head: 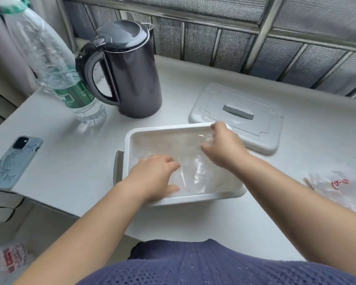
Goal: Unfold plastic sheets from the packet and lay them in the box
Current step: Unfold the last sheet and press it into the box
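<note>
Clear sheet (190, 173) in box (167, 128) — edges indistinct

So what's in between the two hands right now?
A crinkly clear plastic sheet lies between the left hand and the right hand, down inside the white box. The head view shows it.

The right grip (222, 145) hides the far right corner of the box (169, 128); whether it pinches the plastic sheet (193, 171) cannot be told. The sheet's edges are too faint to trace. The packet (335, 186) is cut by the right edge, its red print blurred.
</note>
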